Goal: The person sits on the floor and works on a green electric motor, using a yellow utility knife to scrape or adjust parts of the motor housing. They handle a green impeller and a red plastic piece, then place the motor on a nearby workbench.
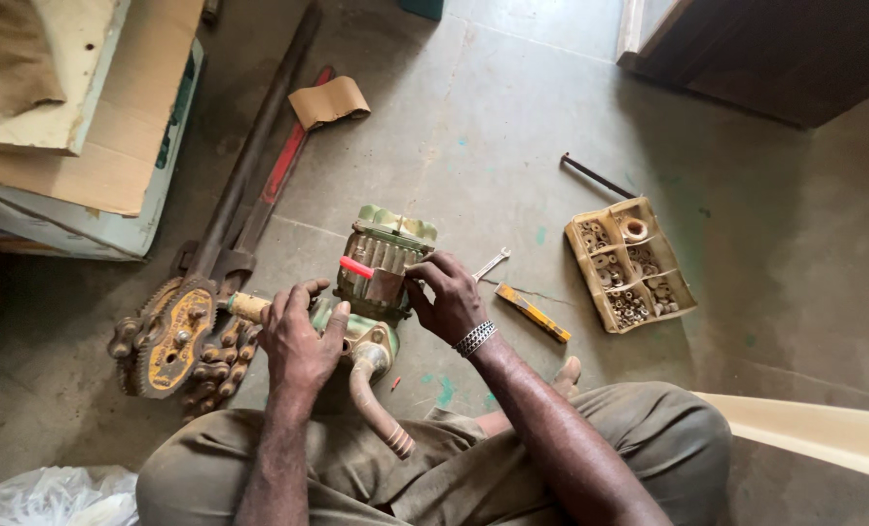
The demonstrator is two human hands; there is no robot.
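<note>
A small green water pump [388,255] with a ribbed motor body and a curved rusty outlet pipe [374,399] stands on the floor between my knees. My left hand [298,336] rests on the pump's near housing, fingers curled over it. My right hand [446,294] grips the motor's near right side, by a red-handled tool [356,266] lying against the ribs. A metal bracelet sits on my right wrist.
A rusty chain pipe wrench [176,336] with long handles lies to the left. A spanner [491,263] and a yellow utility knife [534,313] lie right of the pump. A divided tray of small washers and nuts [629,265] lies farther right. Cardboard boxes [93,127] stand upper left.
</note>
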